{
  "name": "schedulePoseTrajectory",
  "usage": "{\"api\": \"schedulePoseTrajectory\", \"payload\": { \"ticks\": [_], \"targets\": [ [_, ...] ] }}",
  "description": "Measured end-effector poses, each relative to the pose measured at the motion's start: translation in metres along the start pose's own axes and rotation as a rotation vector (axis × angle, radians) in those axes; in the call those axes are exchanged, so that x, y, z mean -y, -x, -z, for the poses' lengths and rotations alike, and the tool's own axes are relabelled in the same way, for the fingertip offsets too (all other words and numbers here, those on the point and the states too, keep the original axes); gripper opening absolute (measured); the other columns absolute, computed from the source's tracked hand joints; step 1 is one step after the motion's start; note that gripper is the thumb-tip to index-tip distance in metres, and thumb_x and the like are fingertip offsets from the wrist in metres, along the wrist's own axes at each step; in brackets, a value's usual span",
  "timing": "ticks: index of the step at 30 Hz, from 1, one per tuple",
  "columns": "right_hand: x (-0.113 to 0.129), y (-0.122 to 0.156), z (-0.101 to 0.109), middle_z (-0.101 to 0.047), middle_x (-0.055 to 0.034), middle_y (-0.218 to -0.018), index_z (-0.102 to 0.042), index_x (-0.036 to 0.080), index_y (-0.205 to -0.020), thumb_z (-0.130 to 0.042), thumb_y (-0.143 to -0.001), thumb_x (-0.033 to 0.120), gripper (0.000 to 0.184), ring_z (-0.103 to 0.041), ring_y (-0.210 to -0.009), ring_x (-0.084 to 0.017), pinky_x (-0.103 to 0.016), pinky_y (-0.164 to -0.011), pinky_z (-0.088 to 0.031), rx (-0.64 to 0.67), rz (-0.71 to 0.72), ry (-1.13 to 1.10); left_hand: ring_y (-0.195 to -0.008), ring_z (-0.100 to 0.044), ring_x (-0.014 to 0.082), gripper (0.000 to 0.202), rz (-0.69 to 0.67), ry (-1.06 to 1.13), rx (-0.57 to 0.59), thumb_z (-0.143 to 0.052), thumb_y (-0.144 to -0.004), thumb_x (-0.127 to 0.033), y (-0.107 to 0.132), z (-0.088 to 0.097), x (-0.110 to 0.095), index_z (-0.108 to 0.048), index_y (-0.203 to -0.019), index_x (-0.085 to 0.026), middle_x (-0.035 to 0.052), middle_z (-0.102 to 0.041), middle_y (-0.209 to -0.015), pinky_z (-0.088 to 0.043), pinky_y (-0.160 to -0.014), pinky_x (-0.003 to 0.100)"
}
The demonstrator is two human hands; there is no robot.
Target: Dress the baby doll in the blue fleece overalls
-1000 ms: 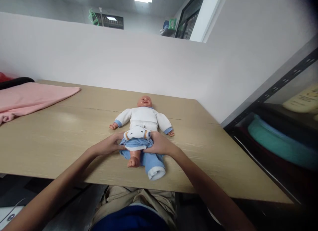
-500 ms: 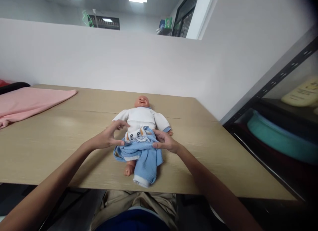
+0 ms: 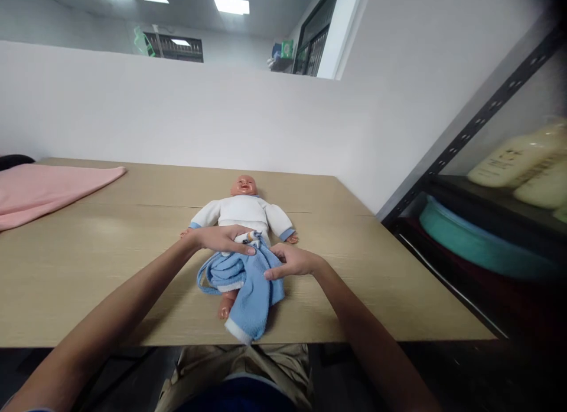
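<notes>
Beneath both hands, the tabletop [image 3: 354, 264] is spread as a broad flat support, reaching well past them on every side. Far to the left of the hands, a pink cloth [image 3: 53, 190] is laid out, well apart from the doll. Well to their right, a turquoise container [image 3: 473, 241] is stored on a rack. Between and beyond the hands, the doll [image 3: 243, 213] is laid on its back, head pointed away, apparently so that its lower body can be reached from both sides. Over its lower body, a blue garment [image 3: 254, 288] is bunched; one leg is hung toward the near edge, and whether a limb is inside cannot be told. By the left hand [image 3: 225, 239], the waist is covered from above, fingers extended and thumb apart; by the right hand [image 3: 287, 261], half curled, the opposite side is touched, presumably to steady the fabric. Whether cloth is pinched by either cannot be told. Just nearer than the left hand, a small bare foot [image 3: 225, 306] is exposed below the bunched cuff.
</notes>
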State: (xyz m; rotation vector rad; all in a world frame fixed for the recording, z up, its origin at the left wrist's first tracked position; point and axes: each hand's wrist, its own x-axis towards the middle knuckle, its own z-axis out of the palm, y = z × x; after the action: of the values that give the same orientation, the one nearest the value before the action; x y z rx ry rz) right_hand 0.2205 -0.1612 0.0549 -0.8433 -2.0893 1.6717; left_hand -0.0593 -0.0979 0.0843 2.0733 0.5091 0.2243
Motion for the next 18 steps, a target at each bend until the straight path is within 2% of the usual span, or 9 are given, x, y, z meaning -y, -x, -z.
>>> {"api": "schedulePoseTrajectory", "payload": {
  "ticks": [4,6,8,9,12,15,18],
  "targets": [
    [-0.002,0.002,-0.003,-0.075,0.0001,-0.094,-0.08,0.018,-0.099,-0.1,-0.081,0.065,0.054,-0.069,-0.087,-0.019,-0.027,-0.079,-0.057,-0.049,-0.055,-0.043,-0.124,-0.075,0.0334,0.073,0.062,0.093,-0.08,-0.083,-0.089,-0.08,0.003,-0.01,0.018,-0.076,-0.129,-0.019,0.0105,-0.081,-0.132,-0.059,-0.108,0.04],
    [-0.006,0.001,-0.007,-0.077,-0.0002,-0.095,-0.08,0.018,-0.101,-0.1,-0.08,0.066,0.056,-0.07,-0.087,-0.019,-0.028,-0.079,-0.058,-0.116,-0.064,-0.129,-0.129,-0.075,0.0366,0.081,0.026,0.157,-0.046,-0.095,-0.077,-0.077,0.005,-0.014,0.023,-0.077,-0.131,-0.019,0.0109,-0.083,-0.133,-0.059,-0.114,0.045],
    [-0.009,-0.002,-0.011,-0.078,-0.0011,-0.097,-0.08,0.018,-0.106,-0.096,-0.085,0.068,0.057,-0.072,-0.087,-0.019,-0.029,-0.079,-0.059,-0.184,-0.061,-0.217,-0.13,-0.076,0.0393,0.083,-0.004,0.205,0.029,-0.105,-0.067,-0.066,0.007,-0.015,0.023,-0.079,-0.13,-0.019,0.0103,-0.085,-0.129,-0.059,-0.117,0.048],
    [-0.01,-0.004,-0.012,-0.08,-0.0018,-0.098,-0.08,0.018,-0.109,-0.094,-0.087,0.07,0.057,-0.072,-0.087,-0.019,-0.029,-0.08,-0.059,-0.21,-0.06,-0.251,-0.13,-0.076,0.0397,0.079,0.0,0.215,0.068,-0.107,-0.067,-0.06,0.009,-0.016,0.021,-0.08,-0.129,-0.019,0.0102,-0.086,-0.127,-0.06,-0.116,0.048],
    [-0.007,-0.006,-0.014,-0.083,-0.0037,-0.11,-0.081,0.021,-0.119,-0.088,-0.093,0.071,0.057,-0.076,-0.097,-0.021,-0.032,-0.09,-0.061,-0.221,-0.04,-0.228,-0.126,-0.079,0.0375,0.059,0.026,0.211,0.109,-0.1,-0.082,-0.05,0.014,-0.017,0.018,-0.083,-0.128,-0.017,0.0107,-0.088,-0.124,-0.062,-0.115,0.047],
    [-0.002,-0.003,-0.011,-0.082,-0.0072,-0.133,-0.079,0.022,-0.137,-0.092,-0.094,0.064,0.061,-0.077,-0.12,-0.026,-0.037,-0.106,-0.06,-0.155,0.001,-0.087,-0.127,-0.079,0.0356,0.054,-0.002,0.212,0.05,-0.095,-0.088,-0.053,0.017,-0.017,0.024,-0.084,-0.127,-0.019,0.0098,-0.088,-0.125,-0.058,-0.12,0.047],
    [0.001,0.0,-0.008,-0.079,-0.0109,-0.146,-0.072,0.023,-0.152,-0.093,-0.093,0.06,0.073,-0.074,-0.134,-0.031,-0.041,-0.111,-0.06,-0.122,0.007,-0.023,-0.132,-0.077,0.0353,0.057,0.029,0.25,-0.033,-0.094,-0.088,-0.06,0.018,-0.017,0.034,-0.083,-0.13,-0.023,0.009,-0.087,-0.13,-0.058,-0.121,0.046]
  ]
}}
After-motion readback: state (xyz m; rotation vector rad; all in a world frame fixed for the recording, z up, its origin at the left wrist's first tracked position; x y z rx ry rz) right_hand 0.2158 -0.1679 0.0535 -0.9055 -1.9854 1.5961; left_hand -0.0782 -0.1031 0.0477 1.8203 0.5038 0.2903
